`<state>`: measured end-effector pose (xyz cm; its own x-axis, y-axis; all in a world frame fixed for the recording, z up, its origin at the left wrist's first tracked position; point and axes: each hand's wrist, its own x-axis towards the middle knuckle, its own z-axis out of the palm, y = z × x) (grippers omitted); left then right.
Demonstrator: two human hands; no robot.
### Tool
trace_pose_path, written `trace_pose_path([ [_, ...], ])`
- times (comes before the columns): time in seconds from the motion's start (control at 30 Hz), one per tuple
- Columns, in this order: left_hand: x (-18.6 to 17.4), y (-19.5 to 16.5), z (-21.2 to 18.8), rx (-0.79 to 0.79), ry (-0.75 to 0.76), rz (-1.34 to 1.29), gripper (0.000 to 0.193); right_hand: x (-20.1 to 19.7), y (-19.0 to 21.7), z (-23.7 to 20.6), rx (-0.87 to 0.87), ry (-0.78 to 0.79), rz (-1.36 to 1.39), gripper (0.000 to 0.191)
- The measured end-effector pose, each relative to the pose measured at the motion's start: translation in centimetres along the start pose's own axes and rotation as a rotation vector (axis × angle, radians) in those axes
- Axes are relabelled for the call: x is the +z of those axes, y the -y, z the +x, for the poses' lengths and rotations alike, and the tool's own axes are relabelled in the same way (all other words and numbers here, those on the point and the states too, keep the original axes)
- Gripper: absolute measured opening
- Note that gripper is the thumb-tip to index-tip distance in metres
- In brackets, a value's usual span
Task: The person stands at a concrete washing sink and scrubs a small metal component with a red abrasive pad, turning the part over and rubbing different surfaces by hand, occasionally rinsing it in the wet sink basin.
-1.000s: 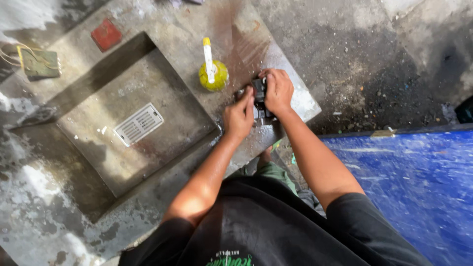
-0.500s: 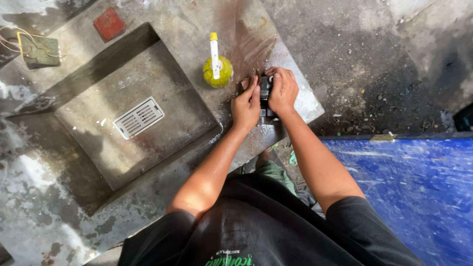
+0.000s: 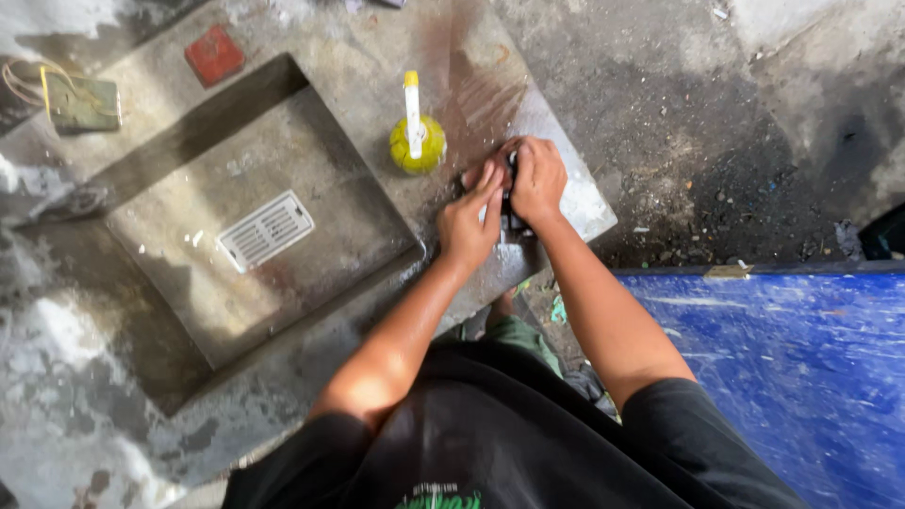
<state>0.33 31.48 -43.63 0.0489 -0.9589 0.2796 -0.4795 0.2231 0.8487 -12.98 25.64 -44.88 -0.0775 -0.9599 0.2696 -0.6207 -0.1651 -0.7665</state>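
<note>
Both hands work together over a small black object (image 3: 510, 219) on the wet corner of a concrete sink counter (image 3: 358, 66). My right hand (image 3: 537, 179) covers it from above and grips it. My left hand (image 3: 468, 219) presses against its left side, fingers pointing up. Most of the black object is hidden between the hands, so its shape is unclear. A yellow-green round bottle (image 3: 417, 143) with a white and yellow nozzle stands just left of the hands.
A sunken concrete basin (image 3: 170, 283) with a white drain grate (image 3: 265, 231) lies to the left. A red block (image 3: 215, 55) and a green pad with wire (image 3: 81, 102) sit at the counter's back. A blue surface (image 3: 792, 377) is at the right; dirty floor beyond.
The hands stay pressed on the black object with small finger shifts. The view has drifted slightly, so the counter sits a little further right and lower in frame.
</note>
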Motion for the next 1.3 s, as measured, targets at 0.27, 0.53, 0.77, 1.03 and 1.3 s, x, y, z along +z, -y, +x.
trace_pose_path([
  [0.27,-1.2,-0.2,-0.7,0.006,0.06,0.118,0.033,0.1,0.1,-0.5,-0.055,0.008,0.017,0.031],
  [0.53,-1.9,-0.4,-0.8,0.016,0.032,0.074,0.033,-0.1,0.6,-0.7,-0.045,0.044,0.023,0.031],
  [0.77,-2.9,-0.2,-2.1,-0.045,-0.132,-0.104,0.024,-0.9,1.9,-0.6,-0.01,0.096,0.058,0.031],
  [1.03,-1.2,1.2,-2.1,-0.501,-0.175,-0.486,0.035,-1.0,1.4,-1.4,-0.036,0.092,0.04,0.03],
  [1.3,-2.6,2.1,-1.7,-0.493,-0.016,-0.846,0.019,-3.1,2.6,-1.2,-0.119,0.078,0.203,0.025],
])
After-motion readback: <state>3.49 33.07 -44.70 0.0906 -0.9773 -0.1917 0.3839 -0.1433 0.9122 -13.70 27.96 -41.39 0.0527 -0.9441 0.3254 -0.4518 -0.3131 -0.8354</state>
